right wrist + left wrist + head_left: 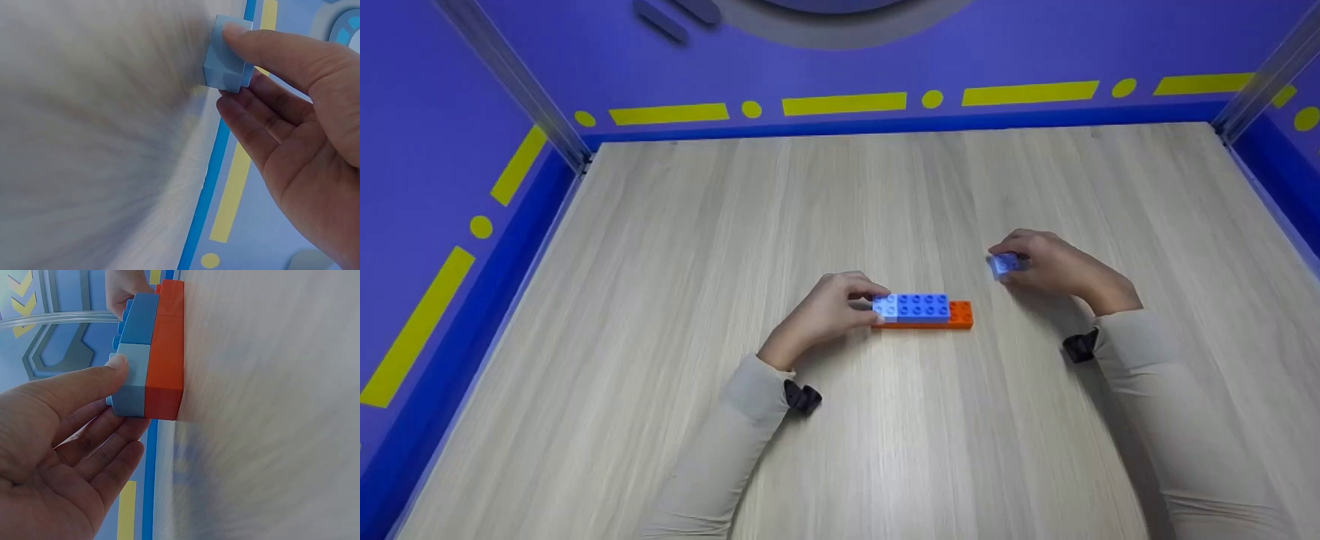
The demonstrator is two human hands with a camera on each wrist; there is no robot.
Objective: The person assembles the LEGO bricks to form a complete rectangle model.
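In the head view, an orange brick base [961, 315] lies on the table with studs bare at its right end. On top of it sit a blue brick [922, 306] and, at the left end, a light blue brick [133, 395]. My left hand [834, 304] pinches that light blue brick between thumb and fingers. Farther right, my right hand [1048, 264] grips a second small light blue brick [226, 56] by its sides, apart from the stack. Whether this brick touches the table I cannot tell.
The wood-grain table [720, 225] spreads around both hands. Blue panels [840, 67] with yellow markings stand along its back and sides. A black strap [802, 397] is on the left wrist and another black strap [1080, 347] on the right.
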